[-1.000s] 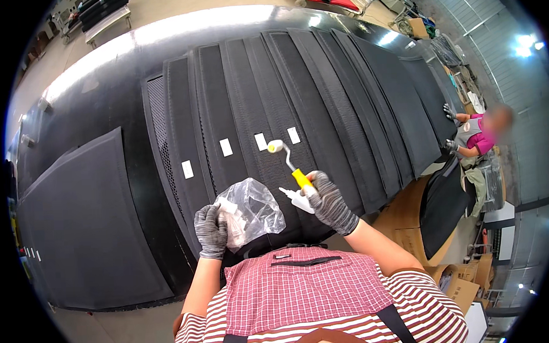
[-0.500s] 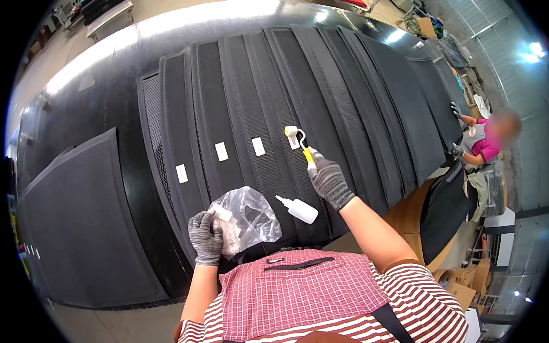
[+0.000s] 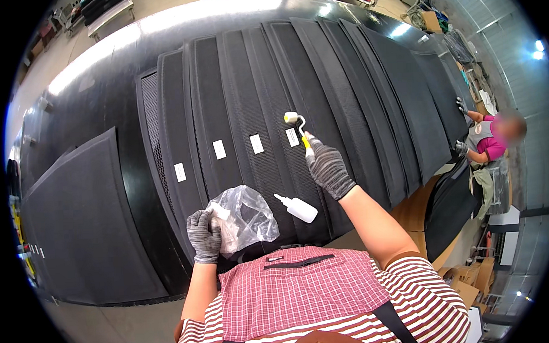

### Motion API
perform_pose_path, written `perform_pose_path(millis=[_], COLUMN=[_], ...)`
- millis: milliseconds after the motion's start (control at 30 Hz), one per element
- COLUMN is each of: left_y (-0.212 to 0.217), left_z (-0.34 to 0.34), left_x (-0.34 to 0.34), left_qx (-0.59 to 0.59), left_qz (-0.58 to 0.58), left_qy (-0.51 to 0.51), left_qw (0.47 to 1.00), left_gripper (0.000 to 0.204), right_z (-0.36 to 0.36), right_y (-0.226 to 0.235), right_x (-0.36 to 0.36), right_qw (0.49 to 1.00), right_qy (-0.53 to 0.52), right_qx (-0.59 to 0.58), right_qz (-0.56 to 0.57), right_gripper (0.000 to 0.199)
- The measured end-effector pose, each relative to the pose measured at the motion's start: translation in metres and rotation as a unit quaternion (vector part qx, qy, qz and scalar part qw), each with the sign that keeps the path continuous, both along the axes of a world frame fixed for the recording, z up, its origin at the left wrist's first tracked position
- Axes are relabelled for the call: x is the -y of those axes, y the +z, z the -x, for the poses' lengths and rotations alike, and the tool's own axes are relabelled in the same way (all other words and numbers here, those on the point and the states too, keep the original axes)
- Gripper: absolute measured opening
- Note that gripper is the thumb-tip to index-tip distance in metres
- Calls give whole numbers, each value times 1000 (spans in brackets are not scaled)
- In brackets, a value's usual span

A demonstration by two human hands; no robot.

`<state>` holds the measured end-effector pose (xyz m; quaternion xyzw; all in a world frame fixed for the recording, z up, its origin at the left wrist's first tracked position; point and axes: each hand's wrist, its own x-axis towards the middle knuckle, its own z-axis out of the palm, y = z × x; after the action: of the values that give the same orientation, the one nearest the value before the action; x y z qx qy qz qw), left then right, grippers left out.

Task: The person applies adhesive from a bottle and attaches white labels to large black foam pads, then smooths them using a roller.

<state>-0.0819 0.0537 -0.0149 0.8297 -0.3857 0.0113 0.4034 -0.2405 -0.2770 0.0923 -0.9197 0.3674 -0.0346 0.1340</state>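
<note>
Roller, shift in head view: white cylinder head of the hand roller (image 3: 291,117) has gone from lying over the rightmost white tag (image 3: 292,137) half a second ago to just beyond its far edge; tag now uncovered.
Roller, make: short pale cylinder, bent metal-like rod, yellow grip; contact with the cloth beneath cannot be told.
Right hand (image 3: 329,168): grey-and-black striped knit glove, fingers closed round the yellow grip.
Left hand (image 3: 204,235): matching knit glove, fingers curled at the left edge of the plastic bag (image 3: 252,214); how firmly they close on it cannot be told.
Bag: clear, crinkled film, puffed out, small white pieces inside.
Bottle (image 3: 301,210): translucent white plastic, rounded body, tapered nozzle; on its side between bag and right forearm.
Tags: four small flat rectangles, one per panel, in an uneven row; rightmost bears dark marks.
Panels (image 3: 339,109): black, stitched edges, ribbed and smooth textile faces, overlapping like shingles; leftmost edge shows open mesh.
Separate panel (image 3: 83,226): smooth, matt black, broad, at left.
Table (image 3: 103,105): glossy black, curved by the lens.
Co-worker (image 3: 485,137): at right, magenta sleeves, grey gloves at the far panels.
</note>
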Motion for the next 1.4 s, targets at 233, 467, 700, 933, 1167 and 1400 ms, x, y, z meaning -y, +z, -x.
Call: perform_pose_path(millis=[233,467,700,933,1167,1400], left_y=[-1,-3,-1,-2,2,3], left_z=[1,2,1,1,2,1], left_x=[-2,-1,-2,-3,3,-1], left_qx=[-4,3,-8,0,-6,3], left_qz=[1,3,-3,-12,-10,-14], left_qy=[1,-2,2,4,3,6], left_qw=[1000,1000,1000,1000,1000,1000], left_gripper=[30,30,30,32,31,31], right_z=[46,62,-22,47,32,-50], right_y=[17,18,27,31,17,31], right_x=[-42,-44,-4,-43,-25,-17], right_qw=[996,999,997,994,998,992], right_qy=[27,48,-16,30,38,84], right_qx=[-90,-1,-69,-103,-44,-92], right_qz=[-7,10,-15,-29,27,6], right_gripper=[47,46,47,46,44,46])
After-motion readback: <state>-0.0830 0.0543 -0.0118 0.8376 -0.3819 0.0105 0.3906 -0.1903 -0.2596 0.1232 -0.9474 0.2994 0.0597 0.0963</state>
